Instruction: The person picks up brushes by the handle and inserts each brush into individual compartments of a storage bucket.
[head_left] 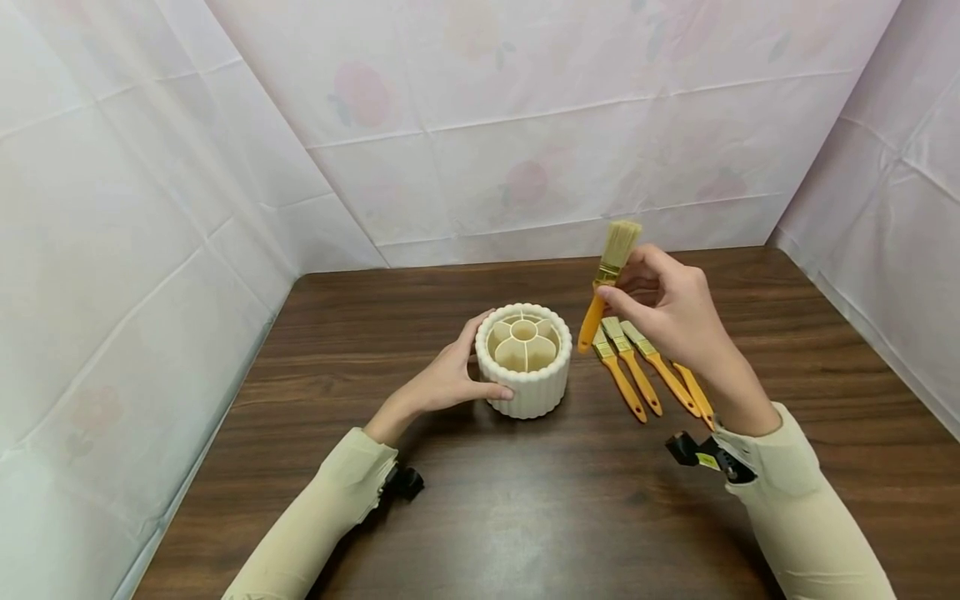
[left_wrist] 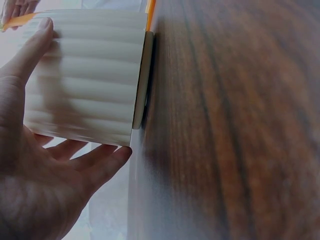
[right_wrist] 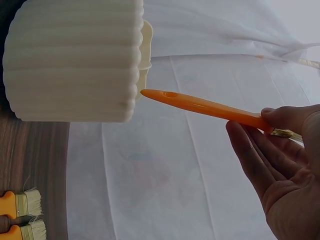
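Brush: the brush (head_left: 609, 283) is up in the air, just right of the cup (head_left: 523, 360). It stands almost straight up, hairs on top, orange handle tip pointing down toward the cup's rim.
Right hand: the right hand (head_left: 667, 308) pinches the brush near its gold band.
Left hand: the left hand (head_left: 450, 379) curls round the cup's left side.
Other brushes: four brushes (head_left: 645, 371) lie on the tabletop (head_left: 525, 500), under the right hand.

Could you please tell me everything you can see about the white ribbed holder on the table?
The holder is a round, cream-white pot, plastic by its look, with ribbed sides. Inside, walls split it into a round centre cell ringed by petal-shaped ones, all empty. It stands upright on the wooden table. The left hand holds its side.
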